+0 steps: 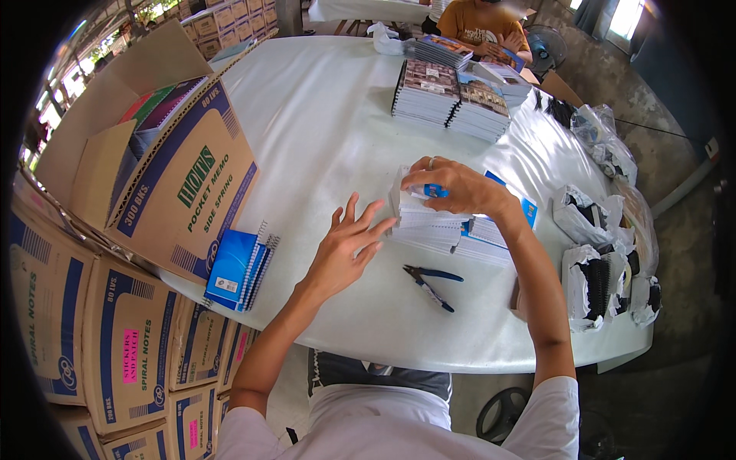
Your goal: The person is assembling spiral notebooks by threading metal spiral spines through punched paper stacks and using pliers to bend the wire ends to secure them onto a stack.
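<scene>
We see our right hand (pixel 452 188) curled over the top of a low stack of unbound notepads (pixel 429 222) near the middle of the white surface (pixel 322 115), fingers bent down on the far left corner, where a small blue piece shows under them; whether they pinch it or only press there we cannot tell. Our judgement is that this hand steadies the pile so the sheets stay squared. Our left hand (pixel 345 245) hovers just left of the stack with fingers spread wide and holding nothing, its fingertips close to the pile's left edge, perhaps touching it.

The stack lies flat, its long axis running left to right, with a blue cover (pixel 529 211) poking out at the right end. A pair of blue-handled pliers (pixel 431 284) lies just near of it, its closed nose pointing near and right. Bound blue notebooks (pixel 238 268) lean against an open carton (pixel 180 188) at the left edge, spirals facing right. On the far side, finished notebook stacks (pixel 452 96) stand before another person (pixel 479 27). Bags of black spiral coils (pixel 602 284) sit at the right.
</scene>
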Demonstrator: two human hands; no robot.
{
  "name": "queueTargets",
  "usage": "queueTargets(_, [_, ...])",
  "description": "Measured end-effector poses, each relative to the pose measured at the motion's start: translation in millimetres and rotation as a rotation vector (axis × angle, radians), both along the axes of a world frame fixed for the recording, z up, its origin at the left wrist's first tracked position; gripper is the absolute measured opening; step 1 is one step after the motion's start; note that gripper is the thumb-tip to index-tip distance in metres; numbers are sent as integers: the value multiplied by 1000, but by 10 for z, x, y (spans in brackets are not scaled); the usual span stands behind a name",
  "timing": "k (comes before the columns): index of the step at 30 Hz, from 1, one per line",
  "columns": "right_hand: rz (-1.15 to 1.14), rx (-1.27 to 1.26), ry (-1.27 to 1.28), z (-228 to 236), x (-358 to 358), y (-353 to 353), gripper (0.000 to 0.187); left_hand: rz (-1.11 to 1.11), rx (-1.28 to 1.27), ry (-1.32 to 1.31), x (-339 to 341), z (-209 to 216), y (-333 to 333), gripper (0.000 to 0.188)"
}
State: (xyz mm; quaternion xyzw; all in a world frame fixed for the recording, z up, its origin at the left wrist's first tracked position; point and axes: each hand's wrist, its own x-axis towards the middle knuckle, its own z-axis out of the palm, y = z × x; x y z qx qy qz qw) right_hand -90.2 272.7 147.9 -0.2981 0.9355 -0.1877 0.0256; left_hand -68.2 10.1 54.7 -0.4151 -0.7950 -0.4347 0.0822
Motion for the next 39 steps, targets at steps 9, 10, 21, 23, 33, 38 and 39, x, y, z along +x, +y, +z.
queueTargets(9, [-1, -16, -39, 29, 5, -14, 49, 22, 76, -86, -48, -49, 5, 50])
queueTargets(10, [9, -31, -50, 33, -4, -5, 49, 24, 79, -87, -54, -66, -2, 50])
queueTargets(21, [-317, -78, 194, -34, 228, -3, 40, -132, 628, -1069, -202, 394, 351, 71])
queueTargets(23, [-360, -17, 417, -162, 337, -78, 38, -151, 648, -1194, -305, 497, 375, 79])
queueTargets(33, [-112, -71, 921, -636, 819, -528, 38, 10, 580, -1054, -114, 625, 472, 77])
queueTargets(38, [-285, -342, 675, -563, 1246, -693, 49, -220, 691, -911, -48, 260, 254, 84])
queueTargets(39, [-499, -539, 649, -592, 1390, -689, 54, -246, 692, -898, 32, 259, 168, 85])
